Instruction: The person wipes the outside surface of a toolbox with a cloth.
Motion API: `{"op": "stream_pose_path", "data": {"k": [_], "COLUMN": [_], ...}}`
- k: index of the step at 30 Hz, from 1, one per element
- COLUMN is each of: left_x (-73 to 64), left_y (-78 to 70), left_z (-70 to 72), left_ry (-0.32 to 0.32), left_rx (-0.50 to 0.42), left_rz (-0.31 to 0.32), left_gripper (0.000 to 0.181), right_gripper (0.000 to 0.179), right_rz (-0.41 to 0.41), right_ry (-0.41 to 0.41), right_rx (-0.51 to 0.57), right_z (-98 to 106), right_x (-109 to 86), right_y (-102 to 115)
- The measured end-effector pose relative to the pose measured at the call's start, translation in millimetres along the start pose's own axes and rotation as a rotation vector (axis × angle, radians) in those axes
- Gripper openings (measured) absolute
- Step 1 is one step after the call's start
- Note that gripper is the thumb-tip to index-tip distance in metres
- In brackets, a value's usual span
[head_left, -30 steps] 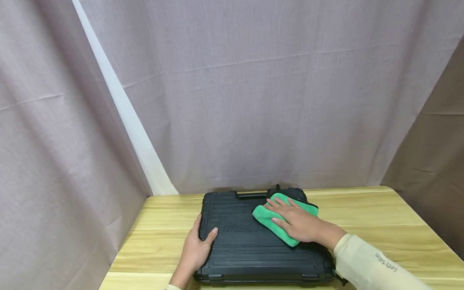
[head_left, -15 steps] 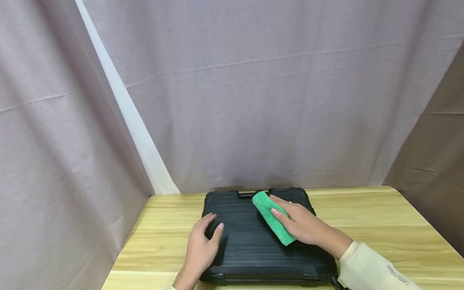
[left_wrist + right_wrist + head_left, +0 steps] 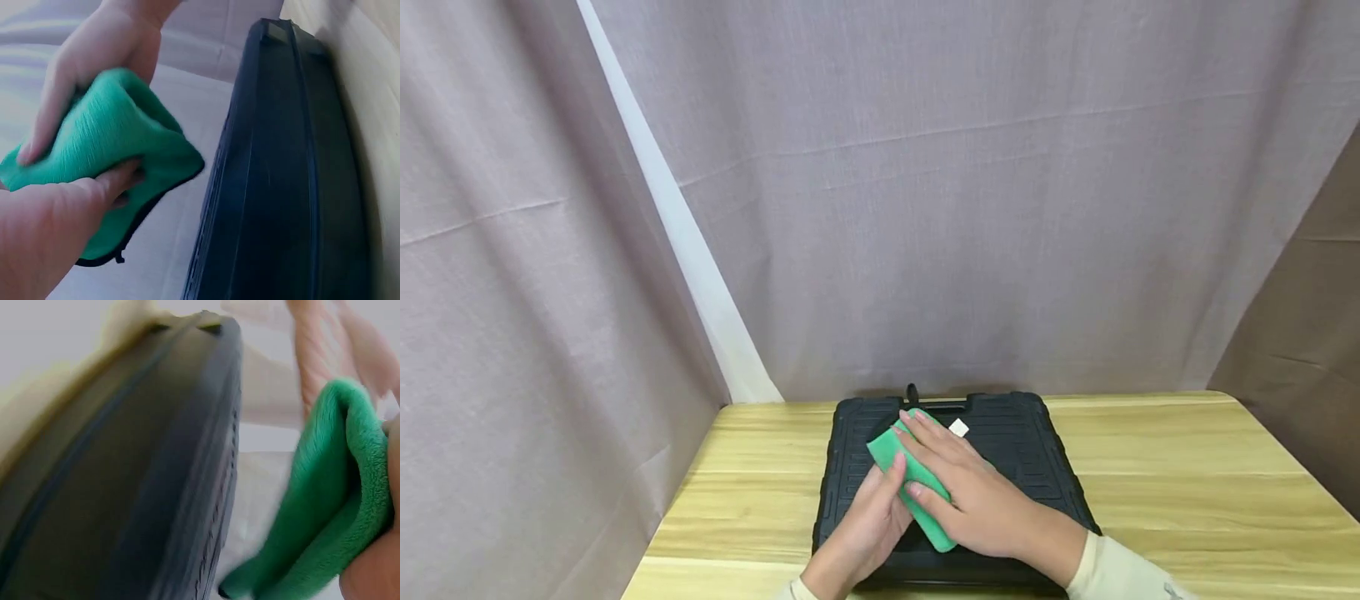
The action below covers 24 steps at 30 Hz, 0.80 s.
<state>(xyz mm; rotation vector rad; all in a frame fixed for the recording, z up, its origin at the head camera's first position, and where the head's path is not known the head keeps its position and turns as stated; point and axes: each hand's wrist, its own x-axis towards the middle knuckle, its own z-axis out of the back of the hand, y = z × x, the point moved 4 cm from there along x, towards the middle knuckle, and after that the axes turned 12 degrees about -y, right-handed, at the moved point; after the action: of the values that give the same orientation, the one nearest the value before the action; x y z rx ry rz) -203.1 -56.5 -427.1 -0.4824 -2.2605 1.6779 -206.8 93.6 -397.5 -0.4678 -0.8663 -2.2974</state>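
Note:
A green cloth (image 3: pixel 883 448) with black edging is folded into a thick pad above the black plastic case (image 3: pixel 1037 442). My left hand (image 3: pixel 865 525) grips it from the near left, with the thumb on top and the fingers underneath. From the right, my right hand (image 3: pixel 981 496) holds it, fingers laid over the top and thumb along the near side. In the left wrist view the cloth (image 3: pixel 112 137) is bent between both hands, off the side of the case (image 3: pixel 269 175). The right wrist view shows the open fold of the cloth (image 3: pixel 319 506) beside the case (image 3: pixel 162 456).
The case lies flat on a wood-grain table (image 3: pixel 760 483), its handle (image 3: pixel 951 406) toward the back edge. A small white square (image 3: pixel 958 427) shows beside the right fingers. Grey-mauve curtains (image 3: pixel 925 250) hang behind and to the left, and a brown one (image 3: pixel 1307 325) at the right.
My right hand has lifted the cloth off the case's upper right and folded it, moving left. My left hand has let go of the case's left edge and taken hold of the cloth.

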Motion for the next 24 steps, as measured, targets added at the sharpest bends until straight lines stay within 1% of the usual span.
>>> {"op": "stream_pose_path", "data": {"k": [4,6,8,10,13,15,17,20,24], "left_x": [-0.9,-1.4,-2.0,-2.5,-3.0,-3.5,-3.7,-3.9,-7.6], "left_y": [1.7,2.5,3.7,4.7,4.7,2.4,-1.4,-8.0,-17.3], "left_z": [2.5,4.8,8.7,12.9,19.1,23.0,27.4,35.6,47.9], "left_ry": [-0.085,-0.122,-0.149,-0.175,-0.202,-0.230,-0.253,-0.292,-0.317], "left_rx": [-0.013,-0.001,0.020,0.039,0.053,0.041,0.025,-0.008,-0.030], "left_rz": [-0.013,-0.016,-0.022,-0.021,-0.022,-0.023,-0.028,-0.027,-0.027], "left_gripper": [0.060,0.056,0.054,0.055,0.061,0.065,0.065,0.060,0.052], "right_gripper": [0.074,0.078,0.079,0.081,0.083,0.084,0.082,0.073,0.064], "right_rz": [0.095,0.123,0.129,0.116,0.104,0.095,0.077,0.027,-0.095], "right_ry": [-0.036,-0.043,-0.036,-0.023,-0.024,-0.033,-0.041,-0.037,-0.009], "right_rx": [-0.159,-0.194,-0.208,-0.200,-0.194,-0.201,-0.230,-0.292,-0.348], "right_z": [-10,-13,-14,-13,-8,-3,1,8,21], "right_x": [-4.5,-6.3,-7.4,-8.7,-11.8,-15.7,-20.8,-30.3,-44.4], "right_y": [7,8,7,4,-3,-10,-21,-41,-69]}}
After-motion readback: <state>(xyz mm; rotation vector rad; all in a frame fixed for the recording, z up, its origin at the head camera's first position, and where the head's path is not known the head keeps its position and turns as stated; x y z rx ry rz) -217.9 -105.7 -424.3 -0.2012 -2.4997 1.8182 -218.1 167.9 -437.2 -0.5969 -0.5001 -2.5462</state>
